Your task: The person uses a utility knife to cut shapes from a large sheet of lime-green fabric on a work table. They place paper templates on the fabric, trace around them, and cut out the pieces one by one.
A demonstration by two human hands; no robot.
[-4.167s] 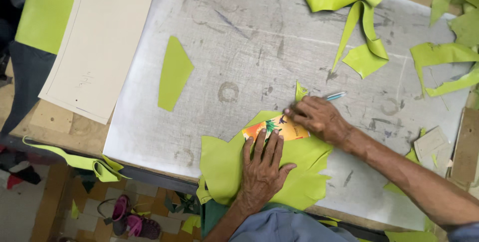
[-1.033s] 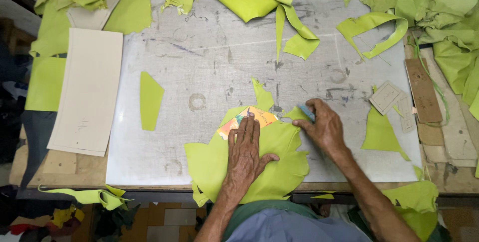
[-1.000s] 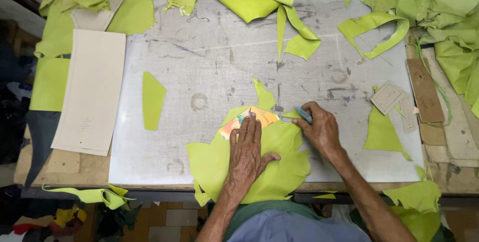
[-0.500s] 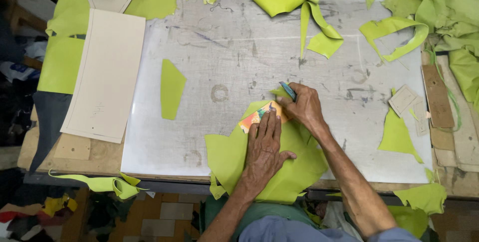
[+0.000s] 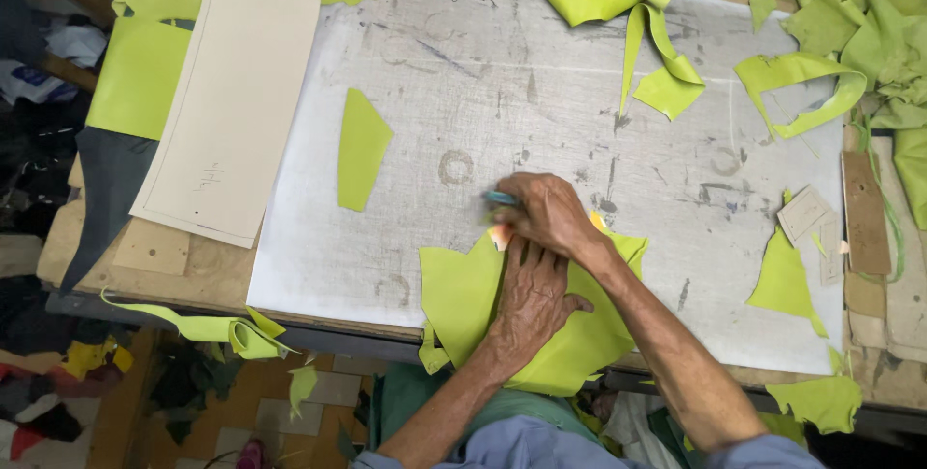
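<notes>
Fingers [image 5: 521, 261] of the left hand [image 5: 526, 300] lie flat and spread, pressing down on a lime-green sheet [image 5: 463, 290] that hangs over the near edge of the tabletop [image 5: 541, 92]; they grip nothing, only pin it. Far to the left, a pale cardboard panel [image 5: 232, 107] rests across the left edge of the tabletop, partly covering more green material [image 5: 135, 78] and a dark piece [image 5: 106, 189] below it. A curled green strip [image 5: 203, 326] droops off the near left corner. Just right of the panel, a small green cut piece [image 5: 361, 148] lies alone on the scuffed white cutting board. Toward the middle, the right hand [image 5: 548, 210] crosses above the left one, its fingers curled closed around a blue-handled tool [image 5: 500, 198] whose tip is hidden, set against a small orange pattern piece [image 5: 500, 234] that peeks out beneath the knuckles on top of the sheet. At the far edge, folded green pieces and a long looped strip [image 5: 649, 39] trail onto the board. Farther right, another green loop [image 5: 801, 92] lies near the far right corner, with a heap of green scraps [image 5: 893, 39] beyond it. A small tan card [image 5: 803, 213] and a green triangular offcut [image 5: 784, 274] sit by the right edge, beside a brown strip [image 5: 866, 213].
</notes>
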